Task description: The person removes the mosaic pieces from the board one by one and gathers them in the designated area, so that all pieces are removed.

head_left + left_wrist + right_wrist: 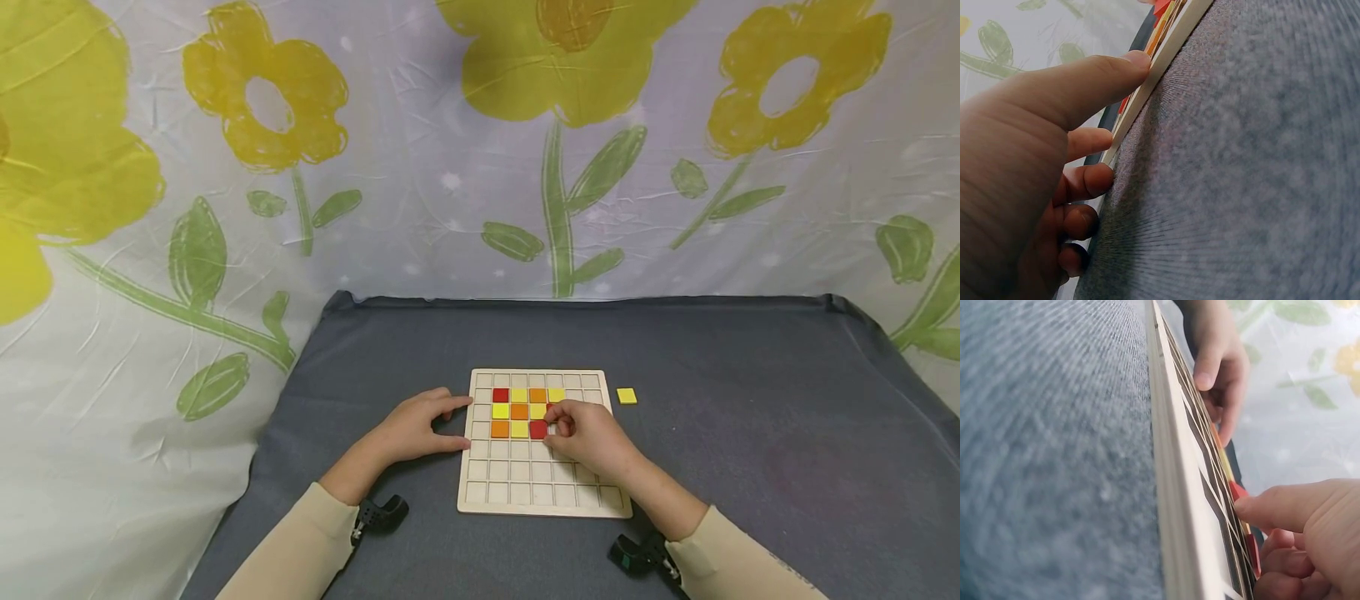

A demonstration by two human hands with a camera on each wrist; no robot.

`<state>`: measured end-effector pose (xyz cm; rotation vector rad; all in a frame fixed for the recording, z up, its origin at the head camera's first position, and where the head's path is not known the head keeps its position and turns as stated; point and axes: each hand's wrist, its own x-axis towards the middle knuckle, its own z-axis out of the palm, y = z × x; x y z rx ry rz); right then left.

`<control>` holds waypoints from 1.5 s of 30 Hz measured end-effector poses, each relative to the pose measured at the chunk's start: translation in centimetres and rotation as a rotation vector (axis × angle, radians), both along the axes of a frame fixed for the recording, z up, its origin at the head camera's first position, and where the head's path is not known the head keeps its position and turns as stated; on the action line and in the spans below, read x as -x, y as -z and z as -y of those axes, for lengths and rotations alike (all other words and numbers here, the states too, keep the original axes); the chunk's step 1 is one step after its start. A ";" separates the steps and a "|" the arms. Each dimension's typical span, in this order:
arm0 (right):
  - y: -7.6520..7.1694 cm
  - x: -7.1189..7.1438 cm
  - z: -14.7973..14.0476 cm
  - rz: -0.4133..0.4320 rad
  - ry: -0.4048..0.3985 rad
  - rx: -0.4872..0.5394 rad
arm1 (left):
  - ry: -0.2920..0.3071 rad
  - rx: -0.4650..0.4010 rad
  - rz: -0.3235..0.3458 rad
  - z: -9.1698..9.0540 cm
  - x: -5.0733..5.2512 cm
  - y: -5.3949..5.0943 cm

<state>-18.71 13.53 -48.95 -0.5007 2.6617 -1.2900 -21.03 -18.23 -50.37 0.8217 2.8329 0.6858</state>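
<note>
A pale wooden grid board (510, 496) lies on the dark cloth, with red, yellow and orange square tiles in three rows of its upper part. The left hand (416, 429) rests at the board's left edge, thumb and index finger spread; in the left wrist view its thumb touches the board's side (1175, 47). Over the grid, the right hand (596, 442) pinches a red tile (537, 430) at the right end of the third row, its fingers curled. That red tile (1237, 489) looks slightly raised under the thumb in the right wrist view. The fingers partly hide another red tile.
A loose yellow tile (626, 397) lies on the cloth to the right of the board's upper corner. Dark grey cloth (750, 400) covers the table. Behind it hangs a pale curtain (420, 208) with yellow flowers. Black wrist devices sit at both cuffs.
</note>
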 end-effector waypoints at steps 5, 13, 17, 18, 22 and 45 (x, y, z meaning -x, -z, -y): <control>0.1 0.0 0.0 -0.033 -0.011 -0.045 | 0.004 -0.003 0.000 0.0 0.0 0.0; 0.0 -0.1 0.1 -0.113 -0.029 -0.125 | 0.008 -0.009 0.001 0.1 0.0 0.0; -0.1 0.0 0.0 -0.128 -0.035 -0.123 | 0.006 -0.008 0.000 0.1 0.0 0.0; -0.1 0.0 0.0 -0.126 -0.038 -0.116 | 0.006 -0.008 -0.001 0.1 0.0 0.0; -0.1 0.0 -0.1 -0.100 -0.050 -0.065 | 0.003 0.002 -0.003 0.1 0.0 0.1; -3.9 0.2 -1.7 -0.082 -0.024 0.076 | -0.002 0.002 0.000 0.0 -0.1 -0.1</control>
